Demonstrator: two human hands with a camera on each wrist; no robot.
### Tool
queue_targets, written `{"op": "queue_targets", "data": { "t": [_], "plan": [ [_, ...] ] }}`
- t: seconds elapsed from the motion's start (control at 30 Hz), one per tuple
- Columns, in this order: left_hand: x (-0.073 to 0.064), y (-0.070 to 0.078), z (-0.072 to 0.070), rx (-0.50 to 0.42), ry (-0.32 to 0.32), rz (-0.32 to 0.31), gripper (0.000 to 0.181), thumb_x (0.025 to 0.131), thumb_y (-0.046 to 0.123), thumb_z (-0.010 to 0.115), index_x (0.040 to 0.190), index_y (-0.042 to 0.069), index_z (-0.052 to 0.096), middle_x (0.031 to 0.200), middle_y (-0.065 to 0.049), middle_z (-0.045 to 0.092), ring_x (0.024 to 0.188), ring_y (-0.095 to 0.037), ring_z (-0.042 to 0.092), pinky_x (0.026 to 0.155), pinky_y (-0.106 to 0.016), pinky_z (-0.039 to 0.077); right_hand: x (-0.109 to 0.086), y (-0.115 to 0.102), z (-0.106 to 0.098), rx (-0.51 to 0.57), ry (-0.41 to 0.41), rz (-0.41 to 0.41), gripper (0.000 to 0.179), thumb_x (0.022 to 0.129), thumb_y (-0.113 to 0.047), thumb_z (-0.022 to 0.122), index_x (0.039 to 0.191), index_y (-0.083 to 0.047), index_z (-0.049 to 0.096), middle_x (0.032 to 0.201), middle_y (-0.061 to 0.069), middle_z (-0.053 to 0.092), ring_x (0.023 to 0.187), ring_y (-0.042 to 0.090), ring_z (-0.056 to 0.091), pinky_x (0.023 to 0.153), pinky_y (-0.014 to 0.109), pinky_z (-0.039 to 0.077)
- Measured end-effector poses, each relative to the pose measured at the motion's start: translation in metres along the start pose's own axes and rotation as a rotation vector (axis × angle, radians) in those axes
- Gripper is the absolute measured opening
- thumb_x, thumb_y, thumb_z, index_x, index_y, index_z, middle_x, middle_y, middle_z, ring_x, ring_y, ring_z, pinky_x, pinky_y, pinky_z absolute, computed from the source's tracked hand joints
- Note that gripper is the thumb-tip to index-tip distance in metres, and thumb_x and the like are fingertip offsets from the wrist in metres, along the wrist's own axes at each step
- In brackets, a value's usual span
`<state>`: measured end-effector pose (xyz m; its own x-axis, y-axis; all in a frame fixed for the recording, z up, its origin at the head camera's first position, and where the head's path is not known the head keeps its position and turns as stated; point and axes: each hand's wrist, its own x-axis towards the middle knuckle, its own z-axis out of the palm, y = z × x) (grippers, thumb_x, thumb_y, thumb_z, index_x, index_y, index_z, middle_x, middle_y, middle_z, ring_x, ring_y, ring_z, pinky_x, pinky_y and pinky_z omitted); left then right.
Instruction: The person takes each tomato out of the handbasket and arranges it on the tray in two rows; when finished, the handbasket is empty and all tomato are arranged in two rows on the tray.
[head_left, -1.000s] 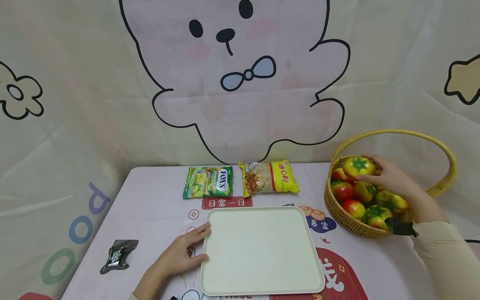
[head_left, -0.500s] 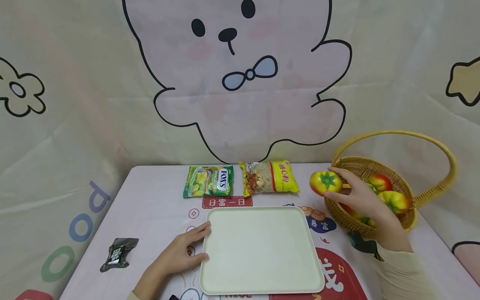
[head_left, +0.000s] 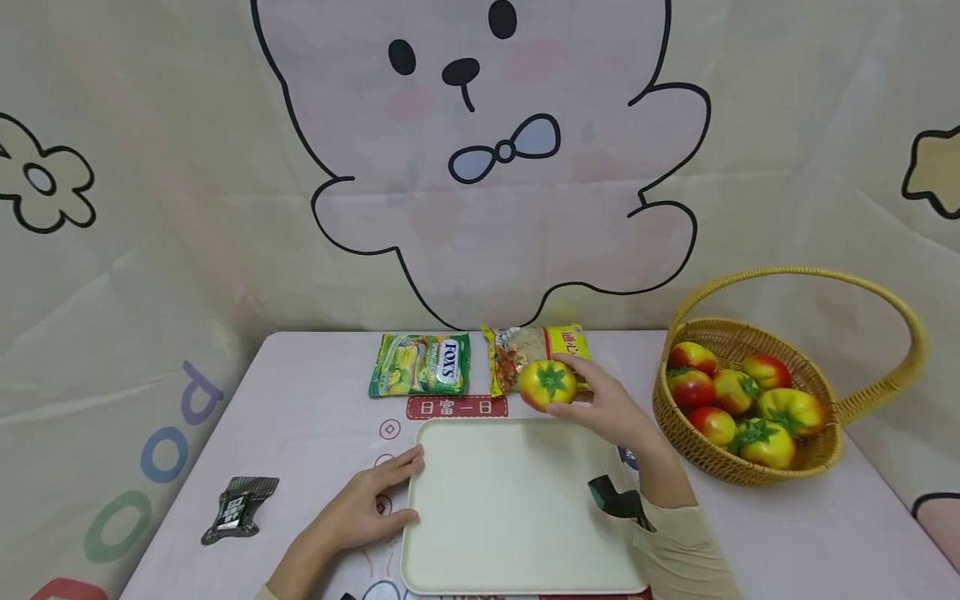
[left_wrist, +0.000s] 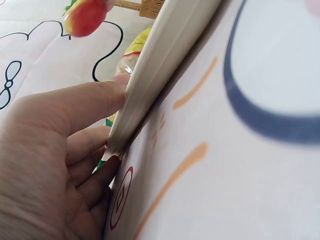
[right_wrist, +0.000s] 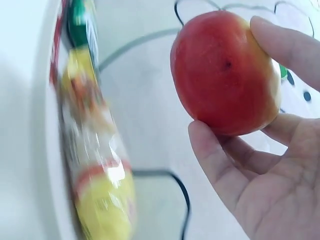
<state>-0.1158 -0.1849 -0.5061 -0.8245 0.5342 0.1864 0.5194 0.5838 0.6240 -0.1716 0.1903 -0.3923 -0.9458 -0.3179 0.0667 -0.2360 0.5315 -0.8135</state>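
Note:
My right hand [head_left: 617, 410] holds a red-and-yellow tomato [head_left: 547, 385] with a green star-shaped calyx, above the far edge of the tray [head_left: 517, 508]. In the right wrist view its smooth red underside faces the camera, with the thumb and fingers [right_wrist: 212, 160] round its sides. Flat on the table, the cream rectangular tray bears nothing. My left hand [head_left: 363, 510] rests at its left edge; the left wrist view has the thumb and fingertips against the tray's side wall [left_wrist: 145, 80]. At the right, a wicker basket [head_left: 686, 446] with a tall handle contains several similar tomatoes [head_left: 765, 444].
Behind the tray lie a green FOX'S candy bag [head_left: 420, 365] and a yellow pasta bag [head_left: 517, 346], partly covered by the tomato. A small black wrapped packet [head_left: 236, 510] is at the left. A printed cloth backdrop [head_left: 480, 233] rises at the table's rear.
My right hand has lifted one tomato out of the basket and carried it leftward to the tray's far edge. The left hand stays on the tray's left edge.

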Motion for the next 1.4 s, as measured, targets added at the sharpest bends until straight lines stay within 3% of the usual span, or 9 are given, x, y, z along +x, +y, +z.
{"op": "queue_targets", "data": {
  "t": [0.33, 0.67, 0.97, 1.4],
  "plan": [
    [0.001, 0.001, -0.001, -0.005, 0.001, -0.002, 0.065, 0.081, 0.043, 0.071, 0.136, 0.015, 0.053, 0.147, 0.004, 0.044, 0.134, -0.024, 0.043, 0.106, -0.049, 0.038, 0.025, -0.024, 0.061, 0.085, -0.067, -0.008, 0.071, 0.08, -0.03, 0.076, 0.142, -0.015, 0.043, 0.14, 0.011, 0.044, 0.114, 0.028, 0.052, 0.093, 0.045, 0.052],
    [-0.001, 0.004, -0.002, -0.028, -0.018, -0.038, 0.065, 0.08, 0.042, 0.072, 0.137, 0.017, 0.052, 0.148, 0.007, 0.042, 0.136, -0.02, 0.04, 0.107, -0.046, 0.039, 0.036, -0.008, 0.1, 0.099, -0.078, -0.015, 0.072, 0.079, -0.032, 0.076, 0.141, -0.014, 0.044, 0.139, 0.01, 0.047, 0.115, 0.024, 0.053, 0.096, 0.04, 0.051],
    [-0.001, 0.005, -0.003, -0.027, -0.018, -0.035, 0.065, 0.08, 0.042, 0.072, 0.137, 0.016, 0.053, 0.148, 0.007, 0.042, 0.136, -0.021, 0.039, 0.107, -0.048, 0.038, 0.038, 0.005, 0.116, 0.081, -0.146, 0.03, 0.071, 0.081, -0.034, 0.074, 0.141, -0.013, 0.044, 0.138, 0.01, 0.049, 0.114, 0.025, 0.052, 0.098, 0.043, 0.047],
    [0.001, 0.004, -0.002, -0.022, -0.013, -0.026, 0.065, 0.08, 0.042, 0.072, 0.136, 0.016, 0.054, 0.147, 0.008, 0.042, 0.136, -0.021, 0.04, 0.107, -0.048, 0.038, 0.039, 0.014, 0.119, 0.04, -0.237, 0.034, 0.073, 0.081, -0.038, 0.073, 0.143, -0.015, 0.042, 0.142, 0.008, 0.047, 0.12, 0.025, 0.05, 0.103, 0.045, 0.044]
  ]
}}
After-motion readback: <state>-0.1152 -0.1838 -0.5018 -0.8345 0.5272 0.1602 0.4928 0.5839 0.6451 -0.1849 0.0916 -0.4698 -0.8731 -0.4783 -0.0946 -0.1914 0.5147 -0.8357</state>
